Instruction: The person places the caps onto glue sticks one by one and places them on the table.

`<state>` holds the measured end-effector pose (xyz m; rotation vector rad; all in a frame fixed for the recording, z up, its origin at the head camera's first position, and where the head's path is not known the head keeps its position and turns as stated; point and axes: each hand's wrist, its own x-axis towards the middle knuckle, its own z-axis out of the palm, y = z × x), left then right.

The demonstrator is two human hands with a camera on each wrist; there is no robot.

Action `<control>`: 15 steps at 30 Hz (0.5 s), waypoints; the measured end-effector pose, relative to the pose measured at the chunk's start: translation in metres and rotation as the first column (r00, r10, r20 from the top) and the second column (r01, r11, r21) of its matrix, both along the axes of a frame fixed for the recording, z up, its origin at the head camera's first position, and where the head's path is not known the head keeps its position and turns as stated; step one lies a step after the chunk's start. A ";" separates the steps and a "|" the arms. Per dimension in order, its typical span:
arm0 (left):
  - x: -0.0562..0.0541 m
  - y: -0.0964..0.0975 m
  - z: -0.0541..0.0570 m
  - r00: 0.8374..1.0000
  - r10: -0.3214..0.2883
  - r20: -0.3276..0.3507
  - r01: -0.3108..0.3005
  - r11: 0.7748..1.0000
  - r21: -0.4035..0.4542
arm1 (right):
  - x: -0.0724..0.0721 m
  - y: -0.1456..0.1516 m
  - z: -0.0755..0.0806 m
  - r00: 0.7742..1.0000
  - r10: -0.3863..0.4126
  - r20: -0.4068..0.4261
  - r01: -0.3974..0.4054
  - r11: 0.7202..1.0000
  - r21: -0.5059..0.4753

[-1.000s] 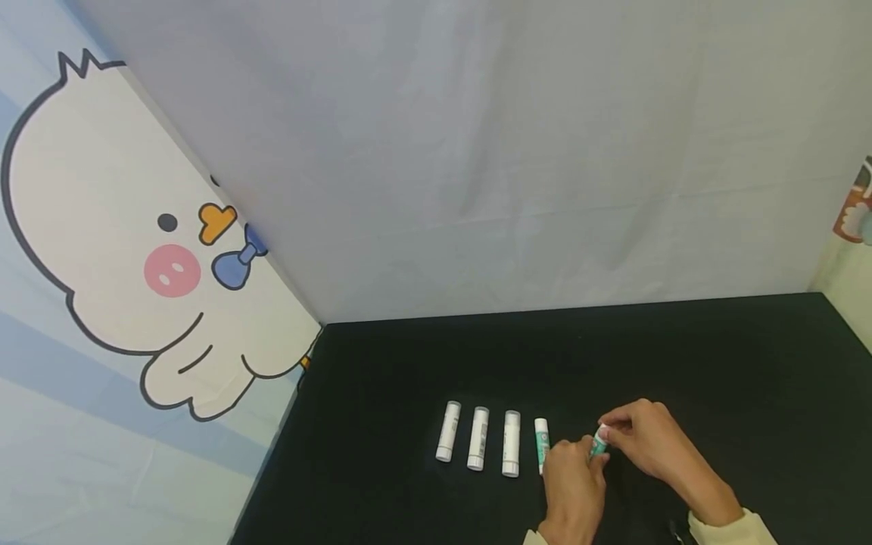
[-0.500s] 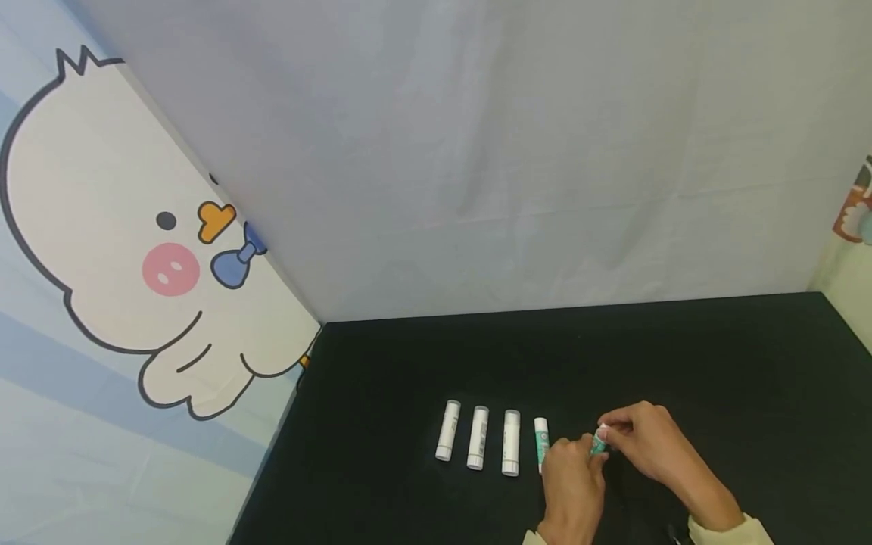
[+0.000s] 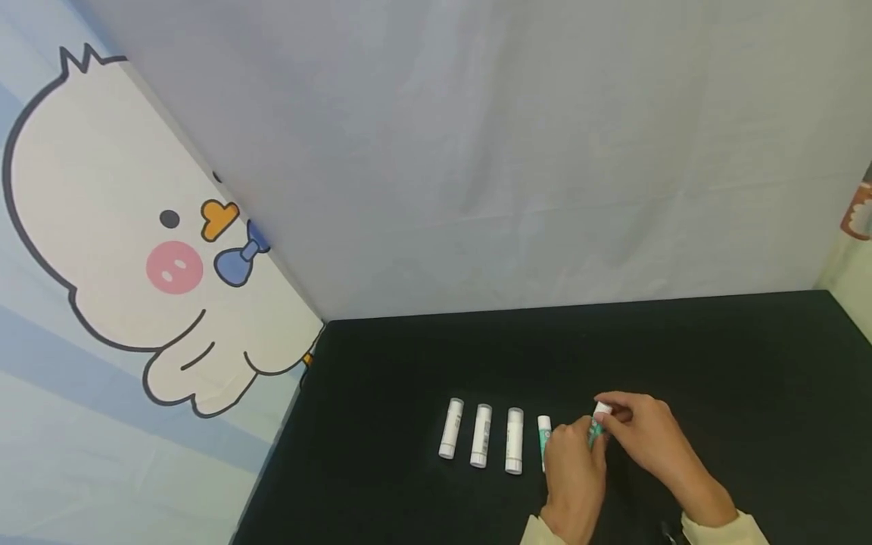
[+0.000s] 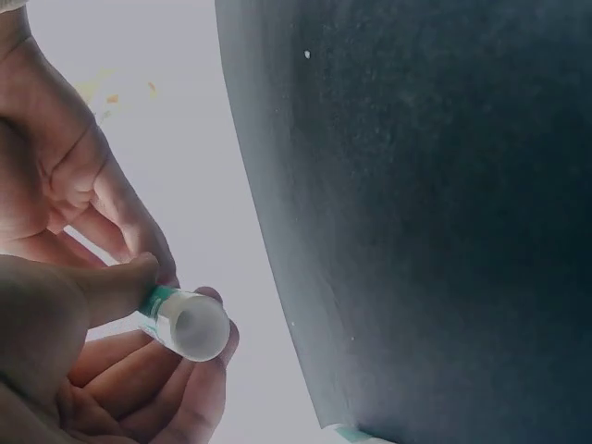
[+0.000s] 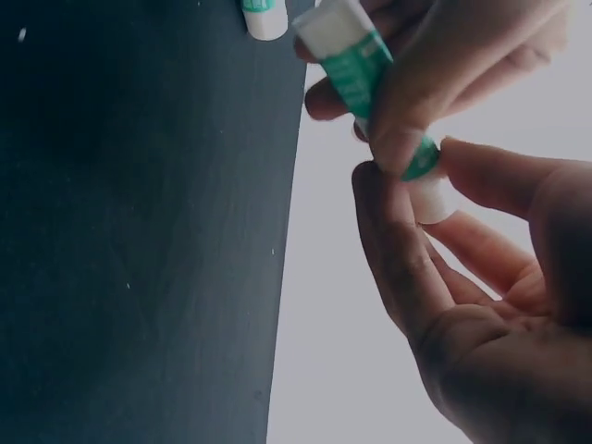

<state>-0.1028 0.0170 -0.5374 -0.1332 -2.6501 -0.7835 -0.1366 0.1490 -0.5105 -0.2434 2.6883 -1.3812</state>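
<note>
In the head view, a small green and white glue stick (image 3: pixel 596 430) is held between both hands, above the black table. My left hand (image 3: pixel 574 468) grips its green barrel, thumb across it in the right wrist view. My right hand (image 3: pixel 643 433) pinches the white end farther from me with thumb and forefinger. The round, hollow-looking lower end of the glue stick (image 4: pixel 199 326) faces the left wrist camera. Just left of my left hand lies a second green and white glue stick (image 3: pixel 544 435), partly covered by that hand.
To the left, a row of three white glue sticks, the left one (image 3: pixel 451 428), the middle one (image 3: pixel 481 436) and the right one (image 3: pixel 514 441), lies on the black table (image 3: pixel 381 378). A pale grey curtain (image 3: pixel 511 151) stands behind. A small dark object (image 3: pixel 669 532) is near my right sleeve.
Both hands have risen slightly, away from me, with the glue stick between them. More of its white end shows beside my right fingertips. The glue sticks on the table lie as before.
</note>
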 end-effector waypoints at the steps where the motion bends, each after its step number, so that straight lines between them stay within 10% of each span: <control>1: -0.001 0.000 0.000 1.000 0.004 0.001 -0.004 1.000 0.003 | 0.000 -0.001 0.000 1.000 -0.001 -0.001 0.001 1.000 -0.006; 15: -0.004 -0.002 0.003 0.992 -0.023 0.124 0.027 0.999 -0.032 | -0.016 -0.016 -0.007 0.998 -0.042 -0.051 0.040 0.999 -0.037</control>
